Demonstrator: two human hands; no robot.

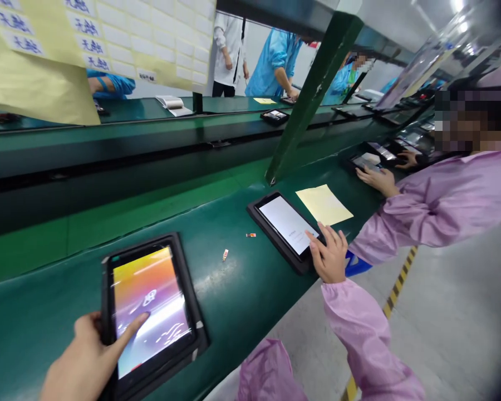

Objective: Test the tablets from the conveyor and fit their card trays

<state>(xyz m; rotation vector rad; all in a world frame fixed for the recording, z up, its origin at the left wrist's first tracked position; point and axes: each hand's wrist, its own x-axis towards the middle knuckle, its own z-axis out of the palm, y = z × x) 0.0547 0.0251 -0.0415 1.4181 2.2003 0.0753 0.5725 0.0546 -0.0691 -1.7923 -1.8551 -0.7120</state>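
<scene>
Two tablets in black trays lie on the green conveyor belt. My left hand grips the left edge of the near tablet, its thumb lying across the colourful orange and purple screen. My right hand, in a pink sleeve, rests on the lower right corner of the second tablet, whose screen is white. Its fingers are spread, with one fingertip on the glass.
A yellow paper lies beyond the second tablet. Two small parts sit on the belt between the tablets. A co-worker in pink works at the right. A green post slants up. Other workers stand behind.
</scene>
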